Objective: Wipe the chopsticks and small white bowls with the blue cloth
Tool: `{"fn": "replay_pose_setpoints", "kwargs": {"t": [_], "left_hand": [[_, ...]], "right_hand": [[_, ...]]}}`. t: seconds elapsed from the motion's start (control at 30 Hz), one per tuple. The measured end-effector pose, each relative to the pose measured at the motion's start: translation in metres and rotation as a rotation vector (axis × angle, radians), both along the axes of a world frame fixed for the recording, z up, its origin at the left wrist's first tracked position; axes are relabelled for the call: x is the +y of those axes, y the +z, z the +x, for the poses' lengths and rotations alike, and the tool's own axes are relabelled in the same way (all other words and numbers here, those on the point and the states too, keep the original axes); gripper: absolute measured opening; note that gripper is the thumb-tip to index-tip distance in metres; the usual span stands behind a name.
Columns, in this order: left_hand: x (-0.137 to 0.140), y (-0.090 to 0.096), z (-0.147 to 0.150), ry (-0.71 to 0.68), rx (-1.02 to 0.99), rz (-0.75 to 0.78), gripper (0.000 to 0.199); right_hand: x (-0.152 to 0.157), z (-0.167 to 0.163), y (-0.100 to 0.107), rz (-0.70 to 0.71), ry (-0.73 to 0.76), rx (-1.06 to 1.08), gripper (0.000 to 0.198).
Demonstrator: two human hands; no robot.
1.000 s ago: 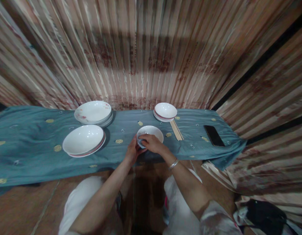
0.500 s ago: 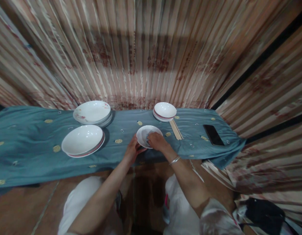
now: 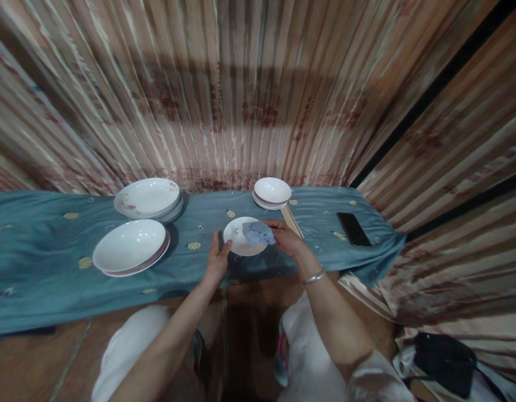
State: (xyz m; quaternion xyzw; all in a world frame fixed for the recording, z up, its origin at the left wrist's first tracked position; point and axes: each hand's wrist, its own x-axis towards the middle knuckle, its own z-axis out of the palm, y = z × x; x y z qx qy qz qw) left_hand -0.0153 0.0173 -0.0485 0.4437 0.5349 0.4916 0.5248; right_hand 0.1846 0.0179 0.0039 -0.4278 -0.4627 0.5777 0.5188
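A small white bowl (image 3: pixel 235 245) stands in front of me on the cloth-covered table. My left hand (image 3: pixel 218 258) is at its left side, thumb touching or very near the rim and the fingers spread apart from it. On the other side, my right hand (image 3: pixel 286 237), with a silver bangle at the wrist, pinches a crumpled blue-grey cloth (image 3: pixel 258 233). The cloth hangs over the right part of the bowl and hides some of its inside. Behind, a stack of small bowls (image 3: pixel 272 191) sits beside wooden chopsticks (image 3: pixel 292 219), partly covered by my right hand.
To the left are large white bowls (image 3: pixel 130 245), stacked, and a pile of flower-patterned plates (image 3: pixel 149 198). A black phone (image 3: pixel 353 229) lies toward the right end of the teal tablecloth (image 3: pixel 191 273). A pleated curtain (image 3: pixel 241 111) hangs along the far edge.
My right hand has drawn out of the bowl to the right, bringing the cloth into sight. My left hand's fingers have loosened and spread at the rim. The view has shifted slightly right.
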Motion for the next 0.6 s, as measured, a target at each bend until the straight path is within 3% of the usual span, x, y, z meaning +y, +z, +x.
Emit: {"fn": "replay_pose_setpoints", "kwargs": {"t": [0.07, 0.17, 0.23, 0.43, 0.6], "left_hand": [[-0.002, -0.001, -0.001, -0.024, 0.195, 0.209, 0.062], [-0.012, -0.004, 0.006, -0.195, 0.577, 0.558, 0.044], [-0.02, -0.005, 0.015, -0.32, 0.742, 0.644, 0.034], [-0.028, 0.004, 0.038, -0.409, 0.912, 0.663, 0.027], [-0.02, 0.011, 0.043, -0.347, 0.635, 0.549, 0.021]], "right_hand": [[-0.002, 0.005, 0.004, -0.02, -0.044, 0.069, 0.024], [-0.001, 0.012, 0.006, -0.018, -0.146, 0.109, 0.023], [-0.001, 0.016, 0.006, -0.016, -0.23, 0.108, 0.024], [-0.004, 0.022, 0.002, -0.01, -0.314, 0.092, 0.029], [-0.005, 0.025, 0.0, 0.018, -0.33, 0.085, 0.03]]}}
